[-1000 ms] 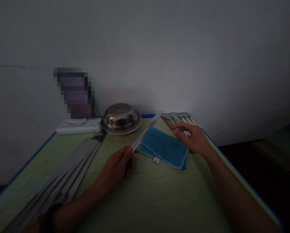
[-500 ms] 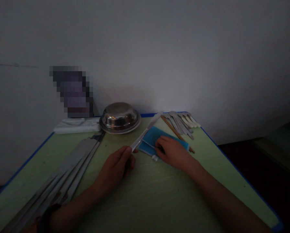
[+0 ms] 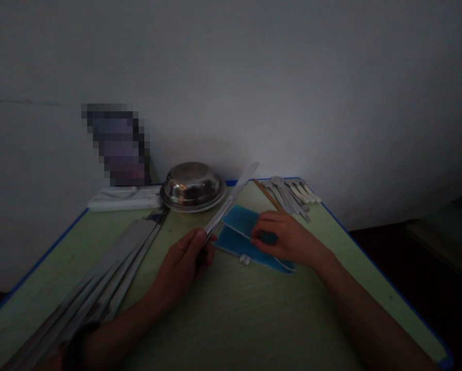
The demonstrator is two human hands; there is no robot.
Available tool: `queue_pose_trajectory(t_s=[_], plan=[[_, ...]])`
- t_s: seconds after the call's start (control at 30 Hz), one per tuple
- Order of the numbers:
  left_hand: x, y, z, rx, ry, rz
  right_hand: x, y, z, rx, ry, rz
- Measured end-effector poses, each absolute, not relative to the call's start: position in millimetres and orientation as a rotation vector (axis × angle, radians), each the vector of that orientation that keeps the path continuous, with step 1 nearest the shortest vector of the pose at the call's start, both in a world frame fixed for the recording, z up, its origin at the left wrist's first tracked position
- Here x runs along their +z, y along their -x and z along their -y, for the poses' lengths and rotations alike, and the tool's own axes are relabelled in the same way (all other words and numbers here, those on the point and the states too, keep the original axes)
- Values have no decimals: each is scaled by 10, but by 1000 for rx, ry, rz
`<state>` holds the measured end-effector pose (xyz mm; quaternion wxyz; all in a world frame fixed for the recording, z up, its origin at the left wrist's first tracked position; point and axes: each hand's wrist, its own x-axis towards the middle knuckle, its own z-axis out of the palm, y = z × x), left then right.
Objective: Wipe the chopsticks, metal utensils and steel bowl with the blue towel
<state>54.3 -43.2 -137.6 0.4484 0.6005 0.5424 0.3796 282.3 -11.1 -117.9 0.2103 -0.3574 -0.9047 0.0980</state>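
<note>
My left hand (image 3: 188, 255) is closed around the handle of a table knife (image 3: 231, 200), whose blade points up and away toward the wall. Between thumb and fingers, my right hand (image 3: 279, 234) pinches the edge of a folded blue cloth (image 3: 238, 242). The cloth's upper layer is lifted off the lower one, so the fold gapes toward me. A small white tag hangs at its near edge. The knife's handle passes just left of the cloth; I cannot tell whether they touch.
Upturned metal bowls (image 3: 192, 185) stand at the back, beside a white packet (image 3: 125, 198) and a blurred upright panel (image 3: 117, 147). Long flat metal utensils (image 3: 111, 257) lie at left. Chopsticks (image 3: 268, 195), several spoons (image 3: 289, 193) and white-handled cutlery (image 3: 306, 190) lie back right. The wall borders the table (image 3: 231, 319).
My right hand has shifted slightly right and raised the cloth's upper layer, opening the fold toward me. The knife in my left hand has tilted up a little.
</note>
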Motion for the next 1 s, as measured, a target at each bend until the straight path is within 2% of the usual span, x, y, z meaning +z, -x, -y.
queue_pose_trajectory(t_s=[0.4, 1.0], plan=[[-1422, -526, 373, 859, -1737, -1454, -1168, -2811, 116, 459, 969, 2594], [-1411, -507, 372, 927, -1755, -1473, -1256, -2746, 116, 469, 997, 2626]])
